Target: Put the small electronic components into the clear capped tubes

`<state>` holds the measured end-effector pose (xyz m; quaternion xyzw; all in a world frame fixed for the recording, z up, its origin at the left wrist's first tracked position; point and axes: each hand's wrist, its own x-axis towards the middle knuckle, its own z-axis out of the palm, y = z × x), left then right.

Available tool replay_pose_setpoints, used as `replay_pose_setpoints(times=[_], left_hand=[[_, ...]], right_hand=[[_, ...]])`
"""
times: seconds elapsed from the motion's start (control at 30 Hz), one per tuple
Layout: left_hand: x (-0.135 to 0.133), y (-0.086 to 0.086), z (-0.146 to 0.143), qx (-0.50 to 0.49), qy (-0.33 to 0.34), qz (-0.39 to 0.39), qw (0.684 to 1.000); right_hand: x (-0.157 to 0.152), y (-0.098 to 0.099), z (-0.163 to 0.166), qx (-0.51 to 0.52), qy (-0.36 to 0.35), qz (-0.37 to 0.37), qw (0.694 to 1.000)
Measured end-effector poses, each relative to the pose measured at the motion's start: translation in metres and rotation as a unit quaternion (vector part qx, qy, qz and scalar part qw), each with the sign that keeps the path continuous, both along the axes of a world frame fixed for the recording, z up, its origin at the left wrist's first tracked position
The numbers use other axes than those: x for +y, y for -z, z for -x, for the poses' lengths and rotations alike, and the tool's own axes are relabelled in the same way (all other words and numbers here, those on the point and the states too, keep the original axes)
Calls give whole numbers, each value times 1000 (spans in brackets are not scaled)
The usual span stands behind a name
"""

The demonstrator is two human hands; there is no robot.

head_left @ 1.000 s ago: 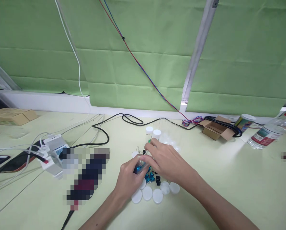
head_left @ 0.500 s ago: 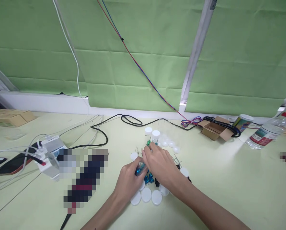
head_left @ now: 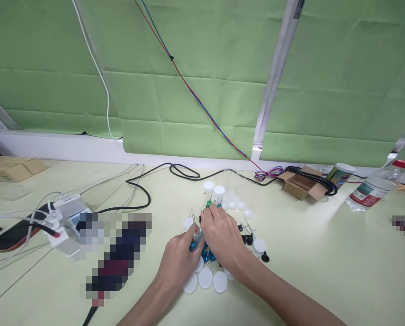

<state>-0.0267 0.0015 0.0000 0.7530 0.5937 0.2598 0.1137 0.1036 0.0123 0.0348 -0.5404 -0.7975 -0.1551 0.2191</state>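
My left hand (head_left: 178, 254) is closed around a small clear container (head_left: 197, 236) with shiny blue pieces in it. Over the container's far end, my right hand (head_left: 222, 232) has its fingers pressed together; what they pinch is hidden. Below the hands lie more blue pieces (head_left: 208, 256). Round white lids (head_left: 205, 278) sit in a row on the near side. Black pieces (head_left: 247, 239) with thin metal wires rest to the right of my right hand. Beyond its fingers stand a white-capped tube (head_left: 219, 192) and a green piece (head_left: 208, 204).
A white power strip (head_left: 66, 242) with several cables is on the left, beside a blurred dark object (head_left: 116, 258). At the back right are an open cardboard box (head_left: 299, 185), a can (head_left: 340, 175) and a clear bottle (head_left: 368, 192). A black cable (head_left: 185, 176) runs along the back.
Both hands stay together at the container, with only a slight shift. More black pieces show to the right of my right hand. The whole view has moved a little.
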Motion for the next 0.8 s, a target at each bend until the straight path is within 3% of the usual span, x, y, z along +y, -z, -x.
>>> replay_pose_setpoints(times=[0.43,0.57,0.7,0.8], left_hand=[[-1,-1,1,-3,10,36,999],[0,-1,1,-42,20,18,999],[1,1,0,-111,32,-12,993],[-1,1,-1,-137,34,-26,990]], right_hand=[[-4,-3,2,-20,7,63,998],[1,-10,-6,133,-66,107,983],[5,-16,-15,321,-131,138,928],[6,-18,-16,362,-145,167,905]])
